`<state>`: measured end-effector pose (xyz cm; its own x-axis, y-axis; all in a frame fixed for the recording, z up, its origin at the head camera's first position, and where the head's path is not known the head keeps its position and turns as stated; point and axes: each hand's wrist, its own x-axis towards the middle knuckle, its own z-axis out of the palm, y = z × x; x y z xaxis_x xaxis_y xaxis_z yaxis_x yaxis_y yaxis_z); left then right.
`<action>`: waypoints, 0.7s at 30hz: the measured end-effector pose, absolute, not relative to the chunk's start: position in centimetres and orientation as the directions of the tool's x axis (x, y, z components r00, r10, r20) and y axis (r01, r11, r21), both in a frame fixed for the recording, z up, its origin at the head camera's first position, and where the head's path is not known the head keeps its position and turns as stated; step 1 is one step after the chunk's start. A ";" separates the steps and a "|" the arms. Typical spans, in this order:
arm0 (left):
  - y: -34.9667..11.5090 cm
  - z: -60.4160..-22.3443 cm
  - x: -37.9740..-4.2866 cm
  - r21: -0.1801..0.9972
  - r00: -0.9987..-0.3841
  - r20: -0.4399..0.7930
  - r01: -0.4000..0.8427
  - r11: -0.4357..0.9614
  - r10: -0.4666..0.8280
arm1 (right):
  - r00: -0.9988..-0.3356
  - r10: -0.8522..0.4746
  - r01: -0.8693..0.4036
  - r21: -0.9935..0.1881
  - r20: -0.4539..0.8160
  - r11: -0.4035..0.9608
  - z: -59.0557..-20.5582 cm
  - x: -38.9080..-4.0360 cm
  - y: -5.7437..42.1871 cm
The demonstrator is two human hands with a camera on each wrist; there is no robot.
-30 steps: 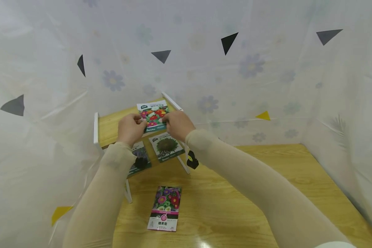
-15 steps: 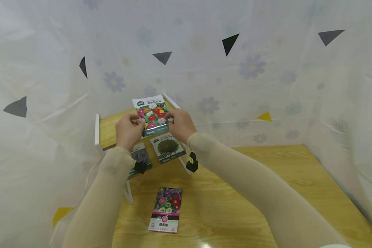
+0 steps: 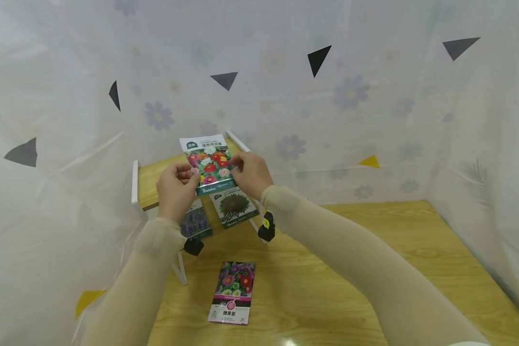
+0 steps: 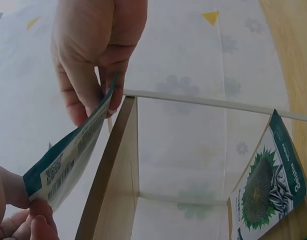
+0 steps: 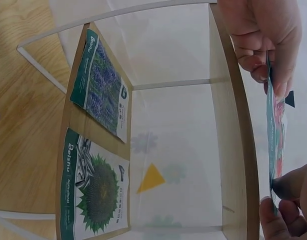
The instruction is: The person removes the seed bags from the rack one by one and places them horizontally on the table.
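A seed packet (image 3: 209,164) with red, pink and white flowers is held above the upper board of a small two-tier shelf (image 3: 149,190). My left hand (image 3: 176,190) pinches its left edge between thumb and fingers. On the opposite edge, my right hand (image 3: 253,177) pinches it the same way. The left wrist view shows the packet's back (image 4: 68,155) with printed codes, close beside the shelf's upper board. On the lower board lie a sunflower packet (image 5: 96,187) and a purple-flower packet (image 5: 104,87), side by side.
Another seed packet (image 3: 231,293), with a pink stripe, lies flat on the wooden table (image 3: 328,288) in front of the shelf. White sheeting (image 3: 264,96) with flower prints and triangles hangs behind and to both sides. The shelf's white side frames (image 3: 135,182) stick up past the boards.
The held packet has risen off the upper board and come toward me and slightly left, with both hands keeping their pinch. The other packets stay where they were.
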<state>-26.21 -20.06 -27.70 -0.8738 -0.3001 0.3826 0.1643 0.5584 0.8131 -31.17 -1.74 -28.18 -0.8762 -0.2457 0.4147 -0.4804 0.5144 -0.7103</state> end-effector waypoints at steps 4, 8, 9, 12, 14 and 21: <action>-19.7 -28.0 -25.2 0.827 -0.852 0.424 0.225 0.515 -0.309 | -0.876 -0.248 -0.482 -0.713 0.414 0.510 -28.3 -31.1 -1.7; -19.5 -28.6 -24.4 0.845 -0.834 0.444 0.268 0.463 -0.327 | -0.886 -0.249 -0.463 -0.746 0.391 0.478 -28.5 -31.0 -1.6; -19.5 -28.7 -24.2 0.849 -0.830 0.449 0.281 0.448 -0.330 | -0.889 -0.249 -0.457 -0.760 0.384 0.462 -28.5 -30.9 -1.6; -19.4 -29.2 -23.6 0.851 -0.816 0.469 0.313 0.423 -0.339 | -0.899 -0.258 -0.434 -0.799 0.354 0.417 -28.7 -30.6 -1.4; -19.3 -29.6 -23.1 0.845 -0.804 0.487 0.335 0.417 -0.342 | -0.904 -0.267 -0.418 -0.820 0.333 0.391 -28.9 -30.4 -1.1; -18.1 -31.1 -21.3 0.820 -0.784 0.530 0.378 0.430 -0.323 | -0.902 -0.321 -0.390 -0.867 0.290 0.312 -30.2 -29.4 1.0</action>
<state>-21.29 -18.13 -31.12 -0.7842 -0.3226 0.5301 0.3775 0.4300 0.8201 -29.37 1.02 -30.16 -0.9017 -0.3206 0.2900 -0.3895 0.3118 -0.8667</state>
